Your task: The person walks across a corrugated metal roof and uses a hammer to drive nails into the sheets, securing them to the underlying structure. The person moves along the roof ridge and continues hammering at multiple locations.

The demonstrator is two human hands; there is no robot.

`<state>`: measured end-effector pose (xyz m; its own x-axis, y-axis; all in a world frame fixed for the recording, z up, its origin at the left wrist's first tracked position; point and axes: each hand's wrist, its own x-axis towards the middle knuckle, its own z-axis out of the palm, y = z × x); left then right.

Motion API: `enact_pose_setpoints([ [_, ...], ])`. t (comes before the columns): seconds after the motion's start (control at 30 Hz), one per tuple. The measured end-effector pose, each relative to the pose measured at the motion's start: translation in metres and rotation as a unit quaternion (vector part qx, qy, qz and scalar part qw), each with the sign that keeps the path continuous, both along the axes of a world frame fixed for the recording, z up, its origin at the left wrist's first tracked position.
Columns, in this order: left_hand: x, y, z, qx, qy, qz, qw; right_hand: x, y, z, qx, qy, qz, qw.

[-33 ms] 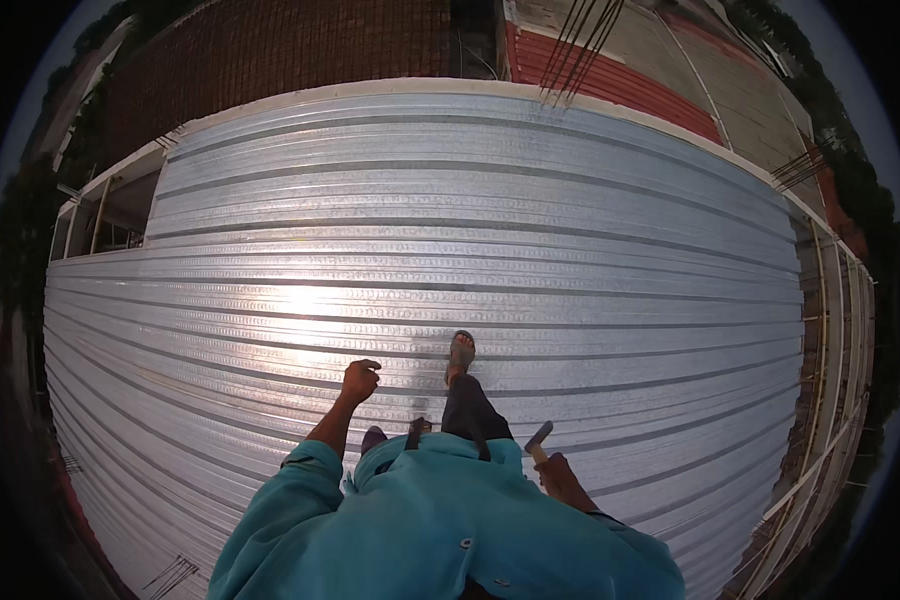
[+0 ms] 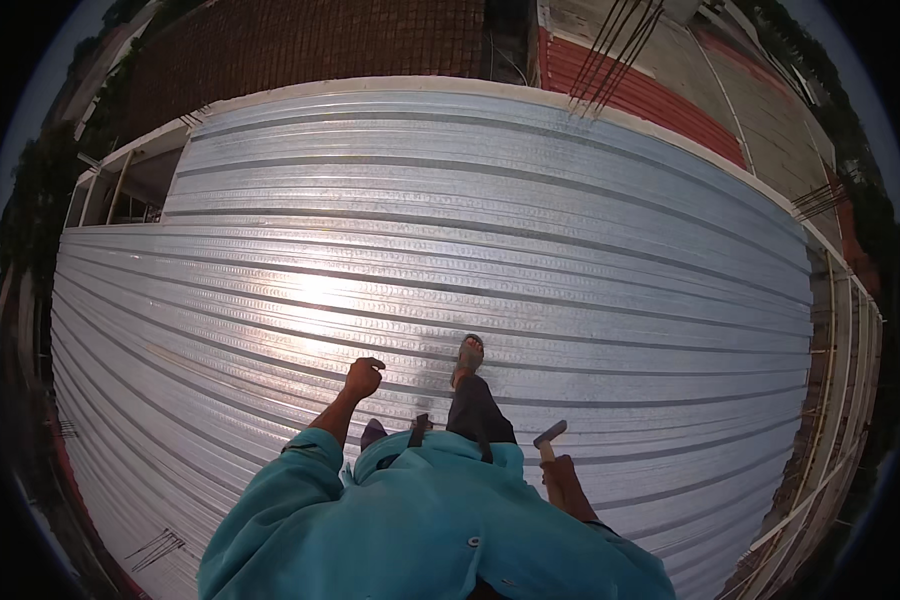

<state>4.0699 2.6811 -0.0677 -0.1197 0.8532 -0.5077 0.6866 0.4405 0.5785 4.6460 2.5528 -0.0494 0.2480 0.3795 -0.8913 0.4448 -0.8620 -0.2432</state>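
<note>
My right hand is wrapped around the pale handle of a hammer, with the grey head pointing up and away from me. It hangs low by my right side, over the metal decking. My left hand is held out ahead on the left, its fingers curled in a loose fist, nothing seen in it. Ahead of me a foot in a sandal stands on the ribbed silver sheets. Part of my other foot shows behind it.
At the far left is an opening in the deck. Rebar sticks up at the far edge, the right corner and the near left. Poles and framing run along the right edge. A brown gridded surface lies beyond.
The far deck edge and opening have shifted right in view. The hammer and my right hand show a little higher. My left hand has barely moved.
</note>
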Motion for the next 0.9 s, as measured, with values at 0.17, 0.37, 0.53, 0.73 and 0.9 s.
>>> enact_pose_setpoints([
  [0.17, -0.052, 0.034, 0.063, 0.042, 0.067, 0.097, 0.992, 0.014, 0.145, 0.000, 0.133, 0.074, -0.205, 0.967],
  [0.37, -0.058, 0.054, 0.108, 0.047, -0.063, 0.287, 0.955, 0.020, 0.243, 0.013, 0.134, 0.022, -0.101, 0.986],
  [0.53, -0.033, -0.008, 0.057, -0.015, -0.114, 0.309, 0.944, -0.012, 0.212, 0.027, 0.142, 0.029, 0.025, 0.989],
  [0.73, -0.007, -0.104, 0.015, -0.103, -0.024, 0.228, 0.968, -0.060, 0.155, 0.032, 0.035, 0.093, 0.109, 0.989],
  [0.9, -0.013, -0.121, 0.018, -0.164, 0.037, 0.149, 0.975, -0.072, 0.176, 0.024, 0.007, 0.085, 0.139, 0.987],
])
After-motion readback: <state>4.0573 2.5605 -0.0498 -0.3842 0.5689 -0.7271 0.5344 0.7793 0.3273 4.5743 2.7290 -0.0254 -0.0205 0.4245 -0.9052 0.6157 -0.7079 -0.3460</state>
